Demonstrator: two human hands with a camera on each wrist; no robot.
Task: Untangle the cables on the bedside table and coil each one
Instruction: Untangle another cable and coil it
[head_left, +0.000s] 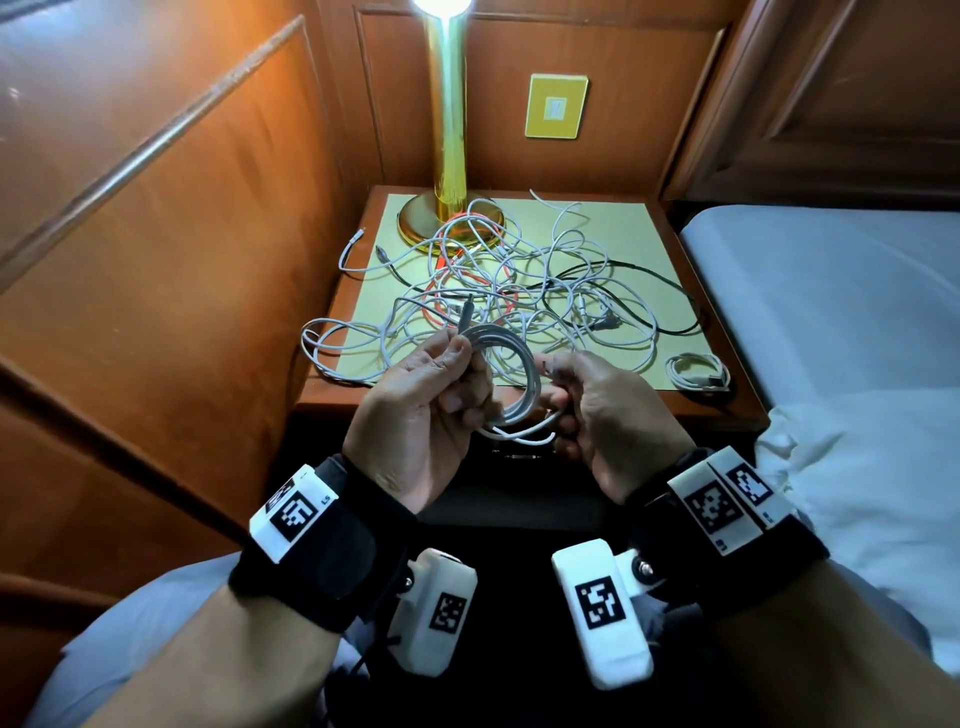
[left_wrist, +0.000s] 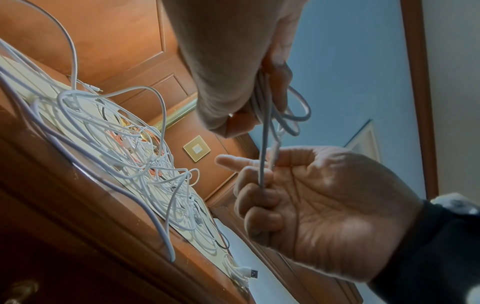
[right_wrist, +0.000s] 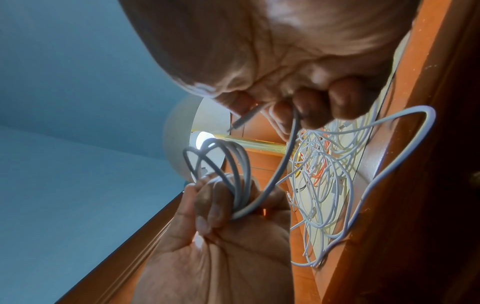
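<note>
Fingers (head_left: 457, 364) of my left hand (head_left: 421, 410) clamp a grey cable (head_left: 511, 384) wound into loops; my right hand (head_left: 608, 415) pinches its loose tail just beside them. One white coil (head_left: 698, 370) lies finished at the near right of the bedside table (head_left: 691, 400). Beyond my hands the tangle (head_left: 498, 280) is untouched, so I judge most work remains.

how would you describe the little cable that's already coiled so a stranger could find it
Start at the bedside table next to the bed. Go to its front corner nearest the bed, where a small white coil lies. It alone is wound up neatly, apart from the loose tangle.
</note>
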